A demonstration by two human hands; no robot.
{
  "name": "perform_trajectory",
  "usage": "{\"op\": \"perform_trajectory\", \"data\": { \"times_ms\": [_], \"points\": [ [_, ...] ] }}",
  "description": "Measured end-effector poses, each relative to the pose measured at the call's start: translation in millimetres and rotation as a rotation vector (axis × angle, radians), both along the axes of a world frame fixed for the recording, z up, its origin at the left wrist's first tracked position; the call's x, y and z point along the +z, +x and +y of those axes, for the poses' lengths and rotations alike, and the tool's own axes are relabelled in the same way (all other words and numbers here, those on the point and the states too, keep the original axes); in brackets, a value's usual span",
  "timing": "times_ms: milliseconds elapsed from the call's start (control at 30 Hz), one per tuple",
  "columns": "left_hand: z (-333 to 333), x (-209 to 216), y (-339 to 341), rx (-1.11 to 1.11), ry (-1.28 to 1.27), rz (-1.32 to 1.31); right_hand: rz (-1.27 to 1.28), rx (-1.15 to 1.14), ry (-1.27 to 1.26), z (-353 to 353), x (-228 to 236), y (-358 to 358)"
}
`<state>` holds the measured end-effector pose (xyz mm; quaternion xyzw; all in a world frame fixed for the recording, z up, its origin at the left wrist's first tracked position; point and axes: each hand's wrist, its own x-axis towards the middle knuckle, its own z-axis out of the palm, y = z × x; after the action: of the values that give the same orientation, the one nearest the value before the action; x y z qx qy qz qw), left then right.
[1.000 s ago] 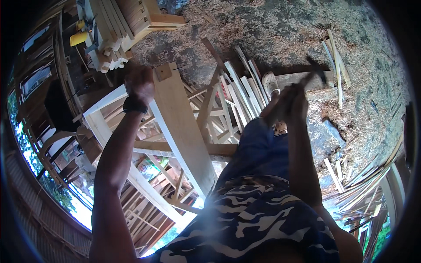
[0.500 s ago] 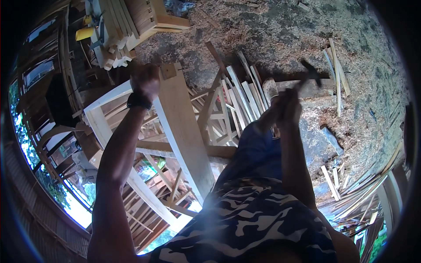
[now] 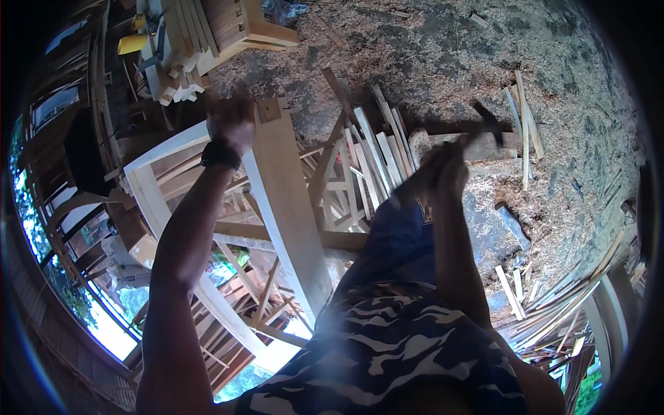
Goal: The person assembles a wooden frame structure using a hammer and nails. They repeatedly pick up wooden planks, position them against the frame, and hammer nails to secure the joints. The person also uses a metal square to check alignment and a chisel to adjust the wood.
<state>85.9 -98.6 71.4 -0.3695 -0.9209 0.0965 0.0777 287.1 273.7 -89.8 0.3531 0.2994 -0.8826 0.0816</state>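
My left hand (image 3: 233, 124), with a dark band at its wrist, is closed on the top corner of a pale wooden frame (image 3: 287, 200), beside the end of its broad board. A squarish joint mark (image 3: 268, 109) shows on that board's end. My right hand (image 3: 448, 169) is wrapped round the handle of a hammer (image 3: 490, 123), held out to the right of the frame with its dark head at the far end. The hammer touches no part of the frame. The fingertips of my left hand are hidden and slightly blurred.
Several wood strips (image 3: 377, 152) lean behind the frame's right side. Square-cut timbers (image 3: 183, 76) are stacked at the upper left. Wood shavings cover the ground (image 3: 415, 62). Loose sticks (image 3: 526, 131) lie at the right, and a pile of thin offcuts (image 3: 560, 332) at the lower right.
The hammer and my right hand have shifted slightly down and left. My left hand stays at the frame's corner. The whole view has moved a little.
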Motion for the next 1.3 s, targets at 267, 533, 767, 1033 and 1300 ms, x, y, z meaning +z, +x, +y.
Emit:
{"op": "perform_trajectory", "data": {
  "times_ms": [267,533,767,1033,1300],
  "points": [
    [-4,-3,-10,-0.020,-0.028,0.056,0.082,0.509,-0.257,-178,47,1],
    [-2,6,3,0.093,-0.143,-0.036,-0.079,-0.285,0.025,-14,75,-49],
    [-3,4,-10,0.016,-0.125,0.009,-0.015,0.561,-0.156,-145,67,-18],
    [-5,1,2,0.101,-0.140,-0.023,-0.056,-0.082,0.328,-53,59,-34],
    [-13,-2,-11,0.043,-0.114,0.022,-0.089,0.734,-0.063,-159,100,-27]
  ]
}}
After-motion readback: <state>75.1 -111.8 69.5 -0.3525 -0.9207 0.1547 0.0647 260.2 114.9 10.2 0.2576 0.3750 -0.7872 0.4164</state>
